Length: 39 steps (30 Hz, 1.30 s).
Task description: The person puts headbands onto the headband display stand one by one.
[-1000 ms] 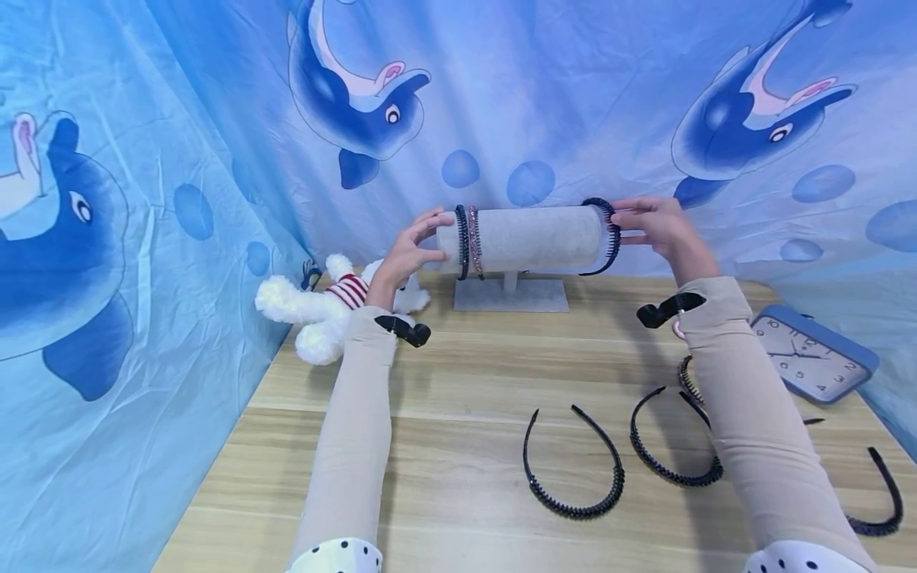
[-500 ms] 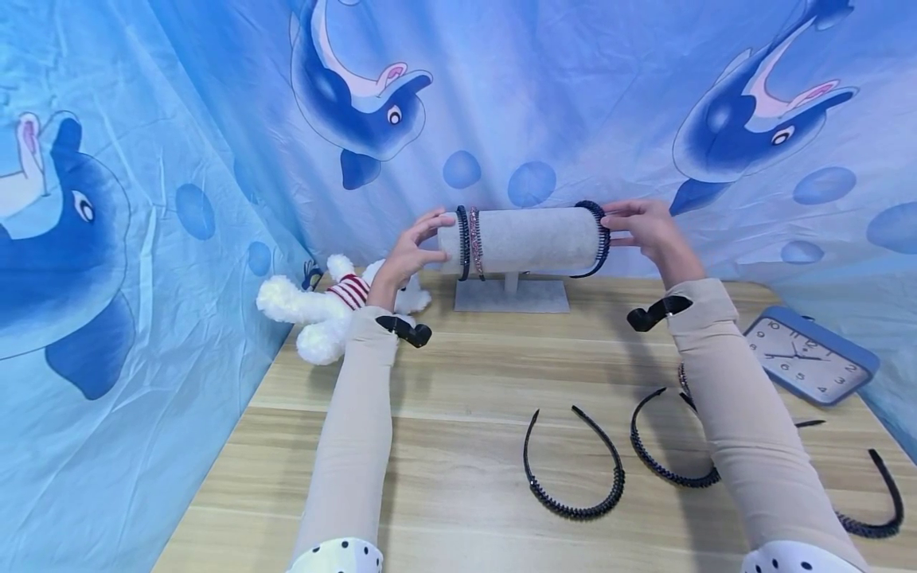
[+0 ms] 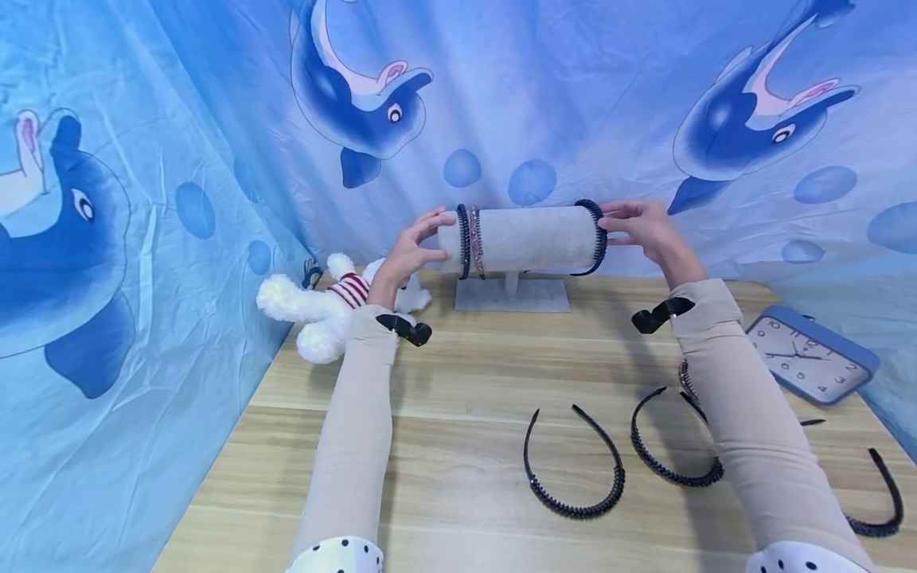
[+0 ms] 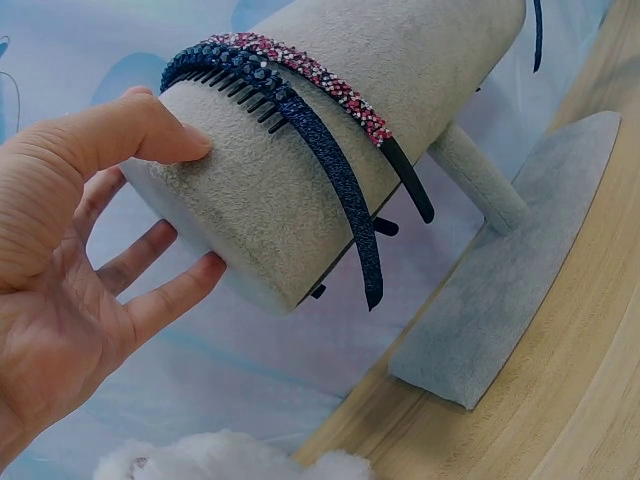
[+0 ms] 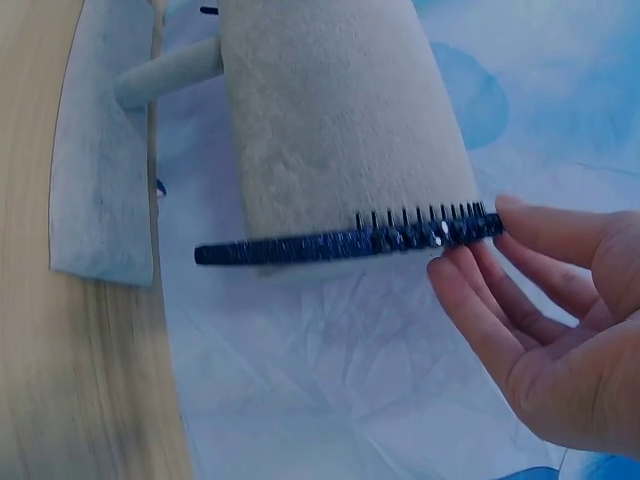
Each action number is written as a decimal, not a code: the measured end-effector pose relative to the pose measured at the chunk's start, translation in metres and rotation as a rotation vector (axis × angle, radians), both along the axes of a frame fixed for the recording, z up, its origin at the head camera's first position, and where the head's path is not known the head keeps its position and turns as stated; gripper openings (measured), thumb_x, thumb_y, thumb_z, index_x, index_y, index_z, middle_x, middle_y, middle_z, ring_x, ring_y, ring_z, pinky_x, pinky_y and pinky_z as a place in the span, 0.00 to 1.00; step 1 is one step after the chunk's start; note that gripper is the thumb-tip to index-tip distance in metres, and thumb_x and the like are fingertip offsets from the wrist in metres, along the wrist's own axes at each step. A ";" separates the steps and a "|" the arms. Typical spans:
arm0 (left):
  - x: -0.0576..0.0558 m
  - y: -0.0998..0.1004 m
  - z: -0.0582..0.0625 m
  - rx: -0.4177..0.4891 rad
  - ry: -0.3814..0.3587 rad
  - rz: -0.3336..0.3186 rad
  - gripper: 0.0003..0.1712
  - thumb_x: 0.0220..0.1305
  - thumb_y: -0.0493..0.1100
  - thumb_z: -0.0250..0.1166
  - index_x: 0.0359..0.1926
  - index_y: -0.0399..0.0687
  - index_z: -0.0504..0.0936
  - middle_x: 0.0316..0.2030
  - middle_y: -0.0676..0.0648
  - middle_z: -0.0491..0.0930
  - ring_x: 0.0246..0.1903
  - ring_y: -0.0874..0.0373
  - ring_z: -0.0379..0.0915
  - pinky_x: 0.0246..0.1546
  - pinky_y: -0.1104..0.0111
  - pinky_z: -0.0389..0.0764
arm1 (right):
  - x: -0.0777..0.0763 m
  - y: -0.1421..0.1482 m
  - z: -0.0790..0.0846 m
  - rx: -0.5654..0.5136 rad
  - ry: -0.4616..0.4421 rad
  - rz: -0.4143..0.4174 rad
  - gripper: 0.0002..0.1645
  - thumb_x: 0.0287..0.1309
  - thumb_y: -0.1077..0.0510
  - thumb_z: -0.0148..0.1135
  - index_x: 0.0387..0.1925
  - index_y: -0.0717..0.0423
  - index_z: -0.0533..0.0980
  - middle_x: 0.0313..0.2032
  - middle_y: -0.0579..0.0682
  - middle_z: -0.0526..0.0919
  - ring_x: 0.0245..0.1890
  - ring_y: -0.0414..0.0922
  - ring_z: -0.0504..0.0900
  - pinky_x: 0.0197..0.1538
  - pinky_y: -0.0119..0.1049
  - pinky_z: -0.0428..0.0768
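A grey velvety headband stand (image 3: 537, 239), a horizontal roll on a post and flat base, stands at the back of the table. My left hand (image 3: 410, 253) holds the roll's left end, thumb on top and fingertips at the end face. Beside it the roll carries a dark blue beaded headband (image 4: 330, 165) and a pink-and-silver rhinestone headband (image 4: 335, 90). At the right end, my right hand (image 5: 560, 290) pinches another dark blue toothed headband (image 5: 350, 240) between thumb and fingers. That band curves around the roll, its teeth toward the middle.
Black headbands (image 3: 583, 509) (image 3: 677, 477) (image 3: 877, 527) lie on the wooden table (image 3: 458, 469), some partly under the right sleeve. A blue clock (image 3: 813, 354) lies at the right. A white plush toy (image 3: 315, 310) lies left, near the dolphin-printed curtain (image 3: 215, 159).
My right hand has moved slightly left, bringing the dark blue headband from beyond the roll's right end onto it. The left hand stays at the roll's left end.
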<state>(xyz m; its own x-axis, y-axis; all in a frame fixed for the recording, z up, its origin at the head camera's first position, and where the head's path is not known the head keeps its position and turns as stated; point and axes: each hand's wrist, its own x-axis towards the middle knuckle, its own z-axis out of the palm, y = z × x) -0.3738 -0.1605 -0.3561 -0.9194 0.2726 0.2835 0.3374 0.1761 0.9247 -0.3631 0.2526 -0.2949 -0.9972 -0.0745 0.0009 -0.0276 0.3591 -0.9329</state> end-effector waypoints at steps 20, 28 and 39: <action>-0.003 0.000 0.003 0.010 0.008 -0.004 0.34 0.59 0.26 0.69 0.67 0.47 0.77 0.78 0.59 0.58 0.76 0.49 0.56 0.73 0.52 0.68 | -0.009 0.023 0.011 0.207 0.045 0.273 0.40 0.64 0.64 0.67 0.75 0.53 0.64 0.74 0.59 0.67 0.75 0.58 0.65 0.76 0.56 0.65; 0.000 0.001 0.006 0.009 -0.018 -0.022 0.35 0.60 0.26 0.68 0.69 0.43 0.74 0.80 0.56 0.54 0.77 0.47 0.52 0.75 0.50 0.64 | -0.012 0.020 0.007 0.206 0.047 0.277 0.43 0.63 0.69 0.66 0.76 0.54 0.62 0.76 0.60 0.64 0.76 0.57 0.63 0.75 0.53 0.66; 0.003 0.000 0.007 0.009 -0.039 -0.024 0.36 0.60 0.27 0.68 0.70 0.42 0.73 0.80 0.54 0.53 0.78 0.45 0.51 0.76 0.46 0.61 | -0.013 0.013 0.007 0.227 0.062 0.281 0.45 0.62 0.68 0.67 0.77 0.56 0.60 0.77 0.60 0.60 0.78 0.57 0.58 0.77 0.55 0.62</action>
<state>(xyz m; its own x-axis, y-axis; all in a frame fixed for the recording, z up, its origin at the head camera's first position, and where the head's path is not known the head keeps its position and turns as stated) -0.3711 -0.1602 -0.3495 -0.9232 0.2921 0.2498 0.3046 0.1600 0.9389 -0.3760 0.2655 -0.2880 -0.9363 -0.3510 0.0126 -0.2087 0.5272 -0.8237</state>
